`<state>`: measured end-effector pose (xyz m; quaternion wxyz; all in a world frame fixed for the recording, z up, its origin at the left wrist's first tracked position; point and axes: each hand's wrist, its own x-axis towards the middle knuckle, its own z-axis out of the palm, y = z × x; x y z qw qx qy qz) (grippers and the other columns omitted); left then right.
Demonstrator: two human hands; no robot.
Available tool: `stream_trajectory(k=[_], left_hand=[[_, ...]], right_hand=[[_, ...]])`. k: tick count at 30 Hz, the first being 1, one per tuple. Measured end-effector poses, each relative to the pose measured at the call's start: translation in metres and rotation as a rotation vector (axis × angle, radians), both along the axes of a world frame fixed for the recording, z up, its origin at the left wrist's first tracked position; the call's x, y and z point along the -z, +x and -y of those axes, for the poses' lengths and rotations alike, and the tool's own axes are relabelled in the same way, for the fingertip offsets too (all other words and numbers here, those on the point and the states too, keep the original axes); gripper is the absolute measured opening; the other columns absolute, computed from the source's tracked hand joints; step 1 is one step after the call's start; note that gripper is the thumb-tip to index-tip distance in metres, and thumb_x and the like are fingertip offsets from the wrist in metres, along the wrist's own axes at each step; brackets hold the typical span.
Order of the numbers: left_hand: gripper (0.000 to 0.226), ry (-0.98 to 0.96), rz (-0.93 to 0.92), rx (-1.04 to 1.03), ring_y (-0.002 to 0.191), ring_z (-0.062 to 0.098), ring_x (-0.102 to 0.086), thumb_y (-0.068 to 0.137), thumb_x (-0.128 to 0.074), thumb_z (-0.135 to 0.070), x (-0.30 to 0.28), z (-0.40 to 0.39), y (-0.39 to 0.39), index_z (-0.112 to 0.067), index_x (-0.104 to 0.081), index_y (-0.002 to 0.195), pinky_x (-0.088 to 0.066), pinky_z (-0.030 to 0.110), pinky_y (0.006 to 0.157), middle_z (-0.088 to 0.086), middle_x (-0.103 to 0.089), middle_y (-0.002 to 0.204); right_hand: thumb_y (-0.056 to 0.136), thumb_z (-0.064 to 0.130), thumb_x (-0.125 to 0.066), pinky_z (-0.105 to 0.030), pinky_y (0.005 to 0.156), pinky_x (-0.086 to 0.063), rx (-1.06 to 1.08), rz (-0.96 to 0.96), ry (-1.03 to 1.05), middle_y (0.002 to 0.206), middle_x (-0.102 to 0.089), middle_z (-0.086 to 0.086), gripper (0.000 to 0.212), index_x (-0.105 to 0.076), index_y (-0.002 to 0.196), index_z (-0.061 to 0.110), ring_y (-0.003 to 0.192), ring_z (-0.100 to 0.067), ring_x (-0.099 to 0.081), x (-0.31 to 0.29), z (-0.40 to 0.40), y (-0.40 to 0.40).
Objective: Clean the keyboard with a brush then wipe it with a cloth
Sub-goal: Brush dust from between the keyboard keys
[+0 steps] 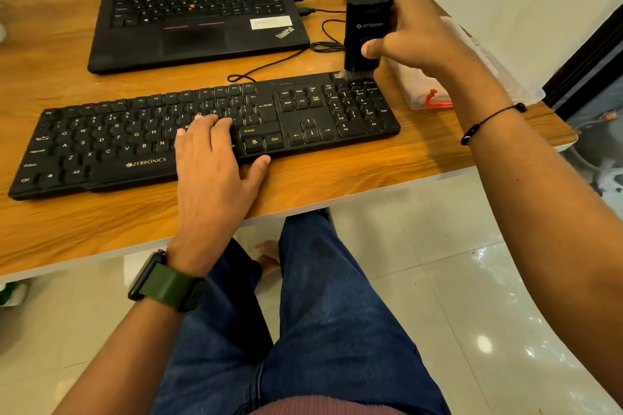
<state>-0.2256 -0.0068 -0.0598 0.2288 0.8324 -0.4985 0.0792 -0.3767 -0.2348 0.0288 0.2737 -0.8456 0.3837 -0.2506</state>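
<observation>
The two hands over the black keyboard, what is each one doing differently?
The left hand lies flat on the keyboard, fingers straight over the letter keys, thumb at its front edge. The right hand is raised and curled round an upright black brush, whose bristles touch the keyboard's far right corner. The left wrist wears a green-strapped watch, the right a thin black cord. Both are bare and meet the same keyboard.
</observation>
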Motion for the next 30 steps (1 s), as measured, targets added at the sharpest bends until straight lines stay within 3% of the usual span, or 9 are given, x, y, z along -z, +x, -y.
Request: stream_trajectory(k=[5,12,16,20,24,30], left_hand=[[0.066,-0.009,0.0,0.002,0.131,0.034,-0.033,0.082,-0.065,-0.035,-0.001,0.0,-0.001,0.001,-0.041,0.132,-0.011,0.042,0.114,0.02,-0.042,0.135],[0.067,-0.007,-0.004,-0.004,0.132,0.033,-0.031,0.083,-0.064,-0.037,-0.001,0.001,0.0,0.0,-0.04,0.133,-0.01,0.041,0.114,0.019,-0.041,0.136],[0.066,-0.01,0.004,0.003,0.132,0.034,-0.032,0.083,-0.064,-0.036,-0.001,0.0,0.0,0.001,-0.04,0.133,-0.011,0.042,0.114,0.02,-0.042,0.136],[0.066,-0.015,0.001,0.004,0.132,0.035,-0.032,0.083,-0.065,-0.034,-0.001,0.0,-0.001,0.001,-0.041,0.132,-0.011,0.043,0.114,0.021,-0.042,0.136],[0.066,-0.011,0.001,0.0,0.132,0.034,-0.032,0.083,-0.064,-0.036,-0.001,0.0,-0.001,0.001,-0.04,0.133,-0.011,0.042,0.114,0.02,-0.042,0.136],[0.065,-0.024,-0.004,0.004,0.131,0.035,-0.034,0.082,-0.065,-0.035,0.0,0.0,-0.001,0.002,-0.042,0.131,-0.011,0.043,0.114,0.021,-0.043,0.134]], right_hand=[[0.072,0.008,-0.073,-0.032,0.091,-0.046,0.018,-0.02,-0.06,0.126,-0.054,-0.008,0.064,-0.042,0.128,0.01,0.111,-0.021,-0.051,-0.006,-0.003,-0.009],[0.073,0.003,-0.071,-0.03,0.087,-0.051,-0.071,0.015,0.114,0.119,-0.056,-0.001,0.058,-0.044,0.123,0.017,0.108,-0.018,-0.054,0.001,-0.014,-0.017],[0.076,-0.003,-0.066,-0.027,0.074,-0.056,-0.081,0.087,0.202,0.12,-0.054,-0.003,0.06,-0.041,0.128,0.013,0.107,-0.021,-0.055,-0.01,-0.01,-0.025],[0.074,0.001,-0.069,-0.033,0.092,-0.05,-0.022,0.17,0.151,0.118,-0.055,0.001,0.06,-0.042,0.126,0.015,0.114,-0.018,-0.052,-0.002,-0.012,-0.015],[0.074,0.001,-0.069,-0.035,0.095,-0.049,-0.026,0.156,0.183,0.112,-0.056,0.007,0.057,-0.044,0.121,0.02,0.111,-0.014,-0.052,0.008,-0.012,-0.01],[0.079,-0.008,-0.063,-0.021,0.063,-0.054,-0.12,0.066,0.276,0.111,-0.053,0.004,0.055,-0.042,0.125,0.014,0.093,-0.011,-0.057,-0.007,-0.013,-0.031]])
